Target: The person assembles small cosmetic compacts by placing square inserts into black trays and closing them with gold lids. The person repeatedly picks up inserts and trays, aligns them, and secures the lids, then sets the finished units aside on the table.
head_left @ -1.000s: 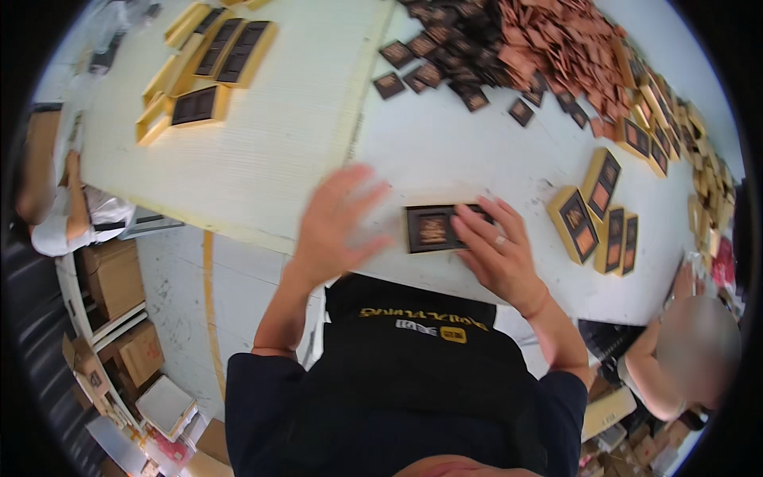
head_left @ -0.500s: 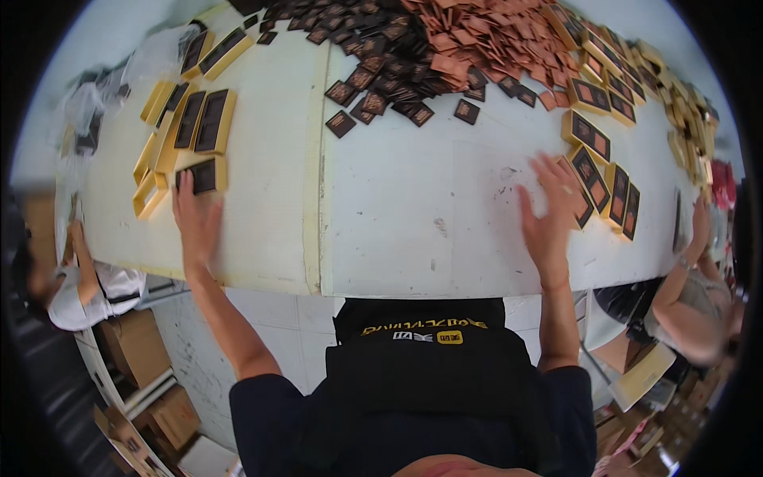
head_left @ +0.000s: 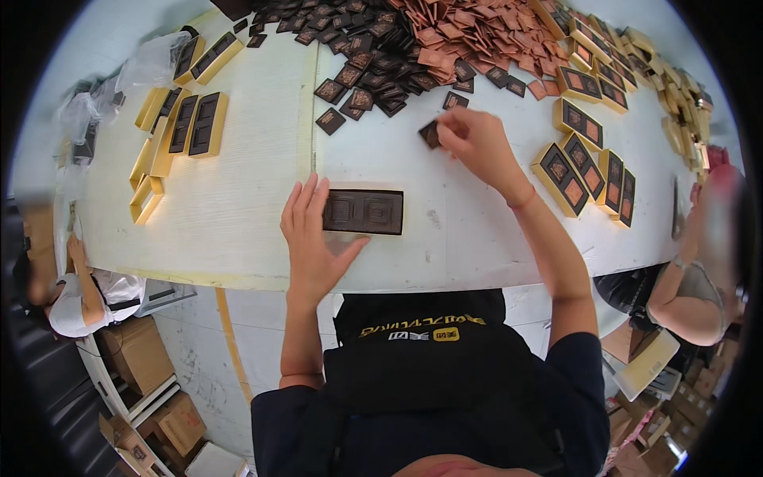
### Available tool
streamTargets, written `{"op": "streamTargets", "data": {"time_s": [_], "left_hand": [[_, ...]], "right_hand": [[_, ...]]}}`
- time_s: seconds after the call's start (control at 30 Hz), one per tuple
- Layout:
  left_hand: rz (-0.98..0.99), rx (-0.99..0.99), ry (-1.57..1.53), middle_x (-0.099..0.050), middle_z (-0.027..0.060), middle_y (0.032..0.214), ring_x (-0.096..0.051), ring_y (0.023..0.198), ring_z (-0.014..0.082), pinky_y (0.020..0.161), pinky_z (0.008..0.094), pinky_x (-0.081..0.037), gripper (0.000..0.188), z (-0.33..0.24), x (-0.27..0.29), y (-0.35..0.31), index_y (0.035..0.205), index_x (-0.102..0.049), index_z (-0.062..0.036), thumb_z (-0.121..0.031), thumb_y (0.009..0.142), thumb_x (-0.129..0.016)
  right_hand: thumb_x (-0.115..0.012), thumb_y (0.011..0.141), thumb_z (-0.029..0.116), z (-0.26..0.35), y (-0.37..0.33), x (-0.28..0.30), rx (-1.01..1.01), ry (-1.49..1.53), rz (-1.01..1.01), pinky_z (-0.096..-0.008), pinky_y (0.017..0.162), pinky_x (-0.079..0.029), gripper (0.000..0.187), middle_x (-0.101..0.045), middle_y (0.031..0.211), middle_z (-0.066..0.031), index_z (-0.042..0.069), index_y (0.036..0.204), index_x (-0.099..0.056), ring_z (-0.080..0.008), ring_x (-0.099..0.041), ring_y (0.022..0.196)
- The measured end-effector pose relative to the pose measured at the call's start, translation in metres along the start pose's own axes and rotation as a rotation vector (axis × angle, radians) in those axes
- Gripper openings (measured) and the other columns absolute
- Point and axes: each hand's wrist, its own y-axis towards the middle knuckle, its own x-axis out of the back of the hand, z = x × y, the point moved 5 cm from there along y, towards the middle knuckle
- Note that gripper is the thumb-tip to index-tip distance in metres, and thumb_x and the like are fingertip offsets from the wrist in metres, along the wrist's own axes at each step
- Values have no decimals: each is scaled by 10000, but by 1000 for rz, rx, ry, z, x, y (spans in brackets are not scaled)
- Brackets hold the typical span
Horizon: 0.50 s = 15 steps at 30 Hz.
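Observation:
In the middle of the table lies a long box with a dark brown two-compartment tray (head_left: 363,212), both compartments vacant. My left hand (head_left: 304,238) is at its left end, fingers stretched out and thumb spread below. Up and to the right, my right hand (head_left: 481,143) pinches a flat dark square packet (head_left: 429,134) by its edge. Another dark square packet (head_left: 455,100) lies just beyond that hand. Behind is a heap of dark square packets (head_left: 373,67), touching a heap of copper-coloured square packets (head_left: 477,36).
Gold boxes with dark trays (head_left: 206,125) stand at the left, beside open gold sleeves (head_left: 147,199). At the right are several gold boxes filled with one dark and one copper square (head_left: 561,179), with more gold boxes (head_left: 683,119) beyond. People sit at both sides.
My left hand has brought a dark-tray box from the left group to the middle. My right hand has left the filled boxes, moved left and taken up a dark square packet.

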Motion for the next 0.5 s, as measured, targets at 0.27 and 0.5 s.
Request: {"op": "streamTargets", "data": {"time_s": [0.27,0.5], "left_hand": [[144,46,-286,-546,128,1246,-515,1147,331,967,403,-452,732,-31,-53,3,1308,-546,-72,-51,652,-871],[149,-7,-291,-550,125,1258,-527,1134,331,953,407,-456,736,-34,-62,4,1292,-564,-75,-66,632,-890]], "right_hand": [[-585,967,36,23,-77,-30,-157,704,191,-237,715,-570,253,-680,990,-57,0,1212,-631,-105,-664,812],[-682,810,-15,39,-97,-28,181,123,-34,-350,668,-506,266,-647,862,-101,71,1059,-712,-270,-603,775]]}}
